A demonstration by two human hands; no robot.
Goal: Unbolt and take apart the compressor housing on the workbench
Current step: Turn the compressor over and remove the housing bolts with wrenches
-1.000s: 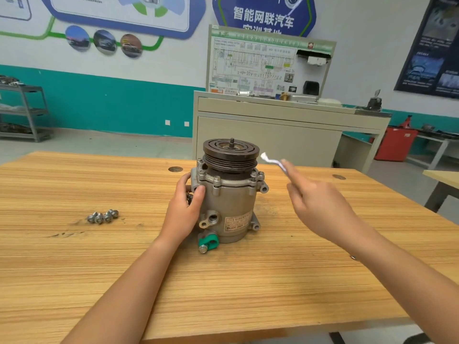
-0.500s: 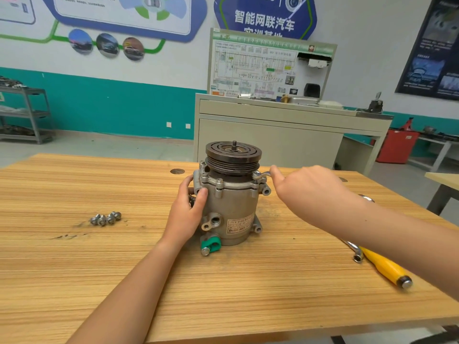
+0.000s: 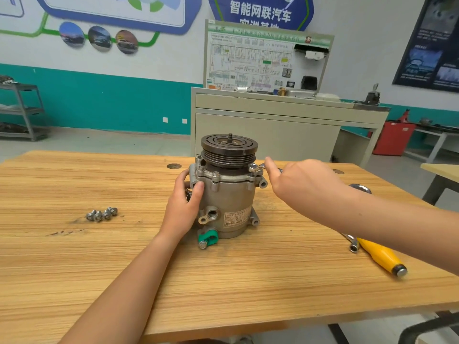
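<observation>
Since a second back our right hand (image 3: 303, 184) has brought the wrench (image 3: 257, 167) down. Its ring end now sits on a flange bolt at the compressor's (image 3: 226, 192) upper right, and the shank runs sideways into our curled fingers. Left hand (image 3: 185, 207) clasps the compressor's left flank. It stands upright on the wood-grain surface (image 3: 74, 269): dull cast alloy, dark grooved pulley on top. Loose bolts (image 3: 101, 214) lie well left of it.

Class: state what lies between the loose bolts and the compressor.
In the head view, only the left hand, gripping the compressor; from the loose bolts to that hand the workbench is bare wood.
</observation>
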